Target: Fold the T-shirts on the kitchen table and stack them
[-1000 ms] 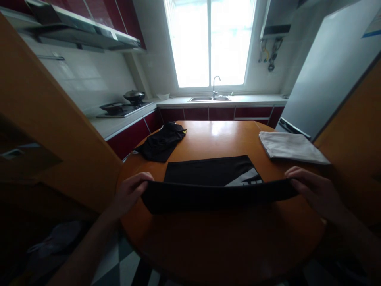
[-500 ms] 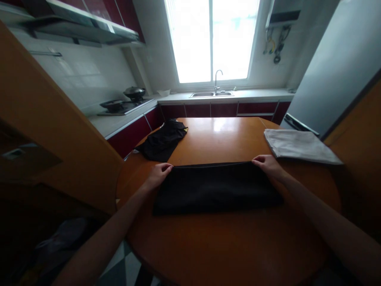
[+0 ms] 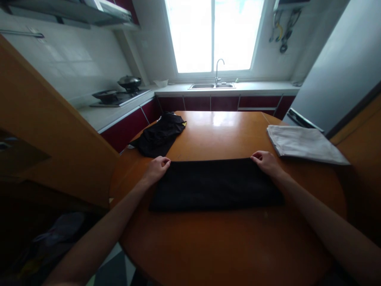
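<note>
Since a second ago you have carried the near edge of the black cloth [image 3: 216,184] up and over, and it now lies folded flat in a long band across the table [image 3: 226,246] instead of hanging between your hands. Your left hand [image 3: 157,169] rests on the far left corner of the cloth, fingers curled down and pinching that corner against the wood. Your right hand [image 3: 266,162] does the same at the far right corner, fingers bent and closed on the top edge. Both forearms reach in from the near side, one along each end of the band.

Beyond your left hand, close to it but apart from the cloth you hold, a crumpled black garment [image 3: 159,134] lies at the table's far left edge. Beyond your right hand a folded white cloth [image 3: 305,143] sits near the right edge, well clear of the black band. Behind the table run the counter with the sink [image 3: 212,85] under the bright window [image 3: 213,35], and a stove with a pan [image 3: 129,82] to the left.
</note>
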The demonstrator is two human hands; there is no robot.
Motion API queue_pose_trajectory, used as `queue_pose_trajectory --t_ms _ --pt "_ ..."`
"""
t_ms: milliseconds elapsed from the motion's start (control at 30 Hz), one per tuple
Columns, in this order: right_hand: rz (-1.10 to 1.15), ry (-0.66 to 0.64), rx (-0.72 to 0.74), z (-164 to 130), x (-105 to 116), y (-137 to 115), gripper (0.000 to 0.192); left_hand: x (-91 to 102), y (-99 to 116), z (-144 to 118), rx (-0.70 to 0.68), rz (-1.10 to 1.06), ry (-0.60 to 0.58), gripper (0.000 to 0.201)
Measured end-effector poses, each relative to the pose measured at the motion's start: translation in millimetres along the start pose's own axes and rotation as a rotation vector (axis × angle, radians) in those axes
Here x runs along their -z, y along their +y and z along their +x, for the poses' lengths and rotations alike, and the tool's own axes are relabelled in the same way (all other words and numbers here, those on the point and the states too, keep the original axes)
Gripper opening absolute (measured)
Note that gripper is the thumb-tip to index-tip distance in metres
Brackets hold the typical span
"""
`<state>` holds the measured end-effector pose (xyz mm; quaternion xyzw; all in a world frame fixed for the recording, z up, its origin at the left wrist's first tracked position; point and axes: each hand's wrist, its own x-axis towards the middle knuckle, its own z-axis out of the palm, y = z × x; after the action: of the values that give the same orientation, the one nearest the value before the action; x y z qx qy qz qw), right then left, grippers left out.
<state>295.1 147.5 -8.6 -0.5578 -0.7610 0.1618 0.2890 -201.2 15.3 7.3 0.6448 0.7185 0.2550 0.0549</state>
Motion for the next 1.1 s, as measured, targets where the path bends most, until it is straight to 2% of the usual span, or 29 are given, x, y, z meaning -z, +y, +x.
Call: queue_pose_trajectory --t_ms 67,133,233,333,433,500,567,733,900,1100 --pt "-0.096 0.066 0.018 -5.7 3.7 -10.6 0.030 3.1 7.4 -3.8 -0.044 0.095 0.070 0.040" --pt "-0.166 0.111 0.062 -16.1 6.7 -29.8 0.036 6.9 24.3 -8.1 -0.115 0.162 0.109 0.042" --pt "-0.221 0.042 0.181 -39.8 -0.9 -66.6 0.044 3.7 64.6 -17.0 -0.278 0.179 0.040 0.043" --pt "-0.300 -0.084 0.251 -63.2 -24.5 -95.2 0.054 -17.0 106.4 -28.1 -0.386 0.164 -0.069 0.045" --pt "-0.355 -0.195 0.225 -76.3 -48.0 -105.5 0.063 -45.3 130.8 -38.2 -0.382 0.211 -0.145 0.052" --pt "-0.363 -0.233 0.205 -78.8 -55.5 -105.9 0.066 -58.7 136.2 -42.5 -0.354 0.254 -0.195 0.057" --pt "-0.352 -0.231 0.198 -78.6 -56.7 -106.2 0.067 -64.3 137.6 -44.6 -0.339 0.279 -0.209 0.058" --pt "-0.312 -0.218 0.220 -78.6 -57.1 -114.0 0.066 -63.8 143.5 -47.2 -0.378 0.279 -0.128 0.058" --pt "-0.313 -0.287 0.212 -79.8 -66.1 -117.4 0.068 -71.6 147.5 -51.2 -0.362 0.307 -0.250 0.061" --pt "-0.285 -0.286 0.217 -78.6 -65.4 -115.4 0.069 -73.5 145.1 -49.7 -0.348 0.310 -0.266 0.062"
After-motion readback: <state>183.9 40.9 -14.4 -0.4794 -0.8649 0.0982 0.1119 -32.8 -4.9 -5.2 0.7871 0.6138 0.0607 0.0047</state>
